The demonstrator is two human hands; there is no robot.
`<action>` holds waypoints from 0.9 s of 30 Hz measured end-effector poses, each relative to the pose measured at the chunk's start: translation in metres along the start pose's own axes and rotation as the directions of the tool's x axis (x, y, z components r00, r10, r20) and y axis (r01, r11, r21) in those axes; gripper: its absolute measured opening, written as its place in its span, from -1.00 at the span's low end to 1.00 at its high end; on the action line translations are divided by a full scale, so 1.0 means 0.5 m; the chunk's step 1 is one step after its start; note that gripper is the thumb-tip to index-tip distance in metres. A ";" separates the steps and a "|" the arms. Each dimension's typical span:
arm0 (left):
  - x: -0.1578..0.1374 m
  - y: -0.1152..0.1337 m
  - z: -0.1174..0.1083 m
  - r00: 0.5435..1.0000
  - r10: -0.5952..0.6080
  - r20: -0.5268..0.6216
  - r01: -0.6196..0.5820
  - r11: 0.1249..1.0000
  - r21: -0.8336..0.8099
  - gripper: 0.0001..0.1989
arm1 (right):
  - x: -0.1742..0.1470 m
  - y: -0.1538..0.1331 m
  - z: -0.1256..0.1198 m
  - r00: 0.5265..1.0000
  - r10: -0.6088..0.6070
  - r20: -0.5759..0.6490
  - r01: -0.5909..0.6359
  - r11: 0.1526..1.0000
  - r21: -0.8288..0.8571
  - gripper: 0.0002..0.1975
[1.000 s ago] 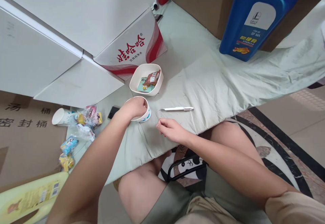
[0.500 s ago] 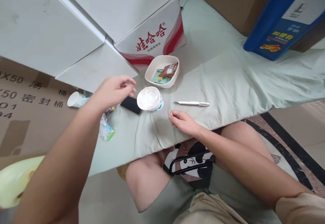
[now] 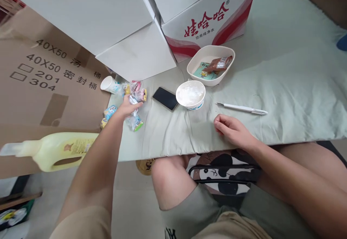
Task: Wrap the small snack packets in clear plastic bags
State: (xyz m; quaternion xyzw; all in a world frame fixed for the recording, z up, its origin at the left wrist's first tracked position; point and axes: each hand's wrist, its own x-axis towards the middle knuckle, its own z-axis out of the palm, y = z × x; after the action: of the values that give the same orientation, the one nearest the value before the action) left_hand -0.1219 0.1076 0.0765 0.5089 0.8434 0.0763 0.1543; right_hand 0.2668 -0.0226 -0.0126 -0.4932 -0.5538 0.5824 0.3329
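Observation:
My left hand (image 3: 129,107) is over a group of small wrapped snacks (image 3: 141,94) at the left of the cloth. Its thumb is spread away from the fingers, which reach among the wrappers and are partly hidden. My right hand (image 3: 230,129) rests near the cloth's front edge, fingers curled in, with nothing visible in it. Just beyond it lies a white pen (image 3: 242,108). A paper cup (image 3: 195,105) with clear crinkled plastic inside stands left of the pen. Between that cup and the snacks is a black phone (image 3: 165,98).
A cream plastic bowl (image 3: 191,73) holding packets stands behind the cup. White cartons (image 3: 208,24) rise at the back. Another paper cup (image 3: 109,84) lies tipped against a brown cardboard box (image 3: 81,112). A yellow jug (image 3: 62,148) is at the left.
My left hand has moved left and down from beside the open paper cup to the wrapped snacks. The view has turned left. My right hand stays curled near the pen.

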 end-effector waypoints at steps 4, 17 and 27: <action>-0.011 -0.014 0.009 0.997 -0.028 0.066 0.038 0.988 -0.147 -0.02 | 0.003 -0.004 0.000 1.000 0.003 0.008 -0.003 1.000 -0.016 -0.72; -0.064 -0.049 -0.022 0.992 0.083 -0.096 -0.078 0.995 0.061 -0.50 | -0.008 -0.003 0.000 0.998 -0.050 0.040 0.051 0.998 -0.028 -0.72; -0.316 0.134 0.097 0.887 0.445 -0.118 -0.460 0.843 -0.279 -0.42 | -0.014 0.008 -0.002 0.991 -0.116 0.073 0.105 0.986 0.132 -0.74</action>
State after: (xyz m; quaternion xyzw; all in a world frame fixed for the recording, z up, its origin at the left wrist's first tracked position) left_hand 0.0191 -0.0019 0.0787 0.6622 0.6815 0.2497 0.1867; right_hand 0.2703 -0.0292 -0.0148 -0.4156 -0.5548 0.6167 0.3730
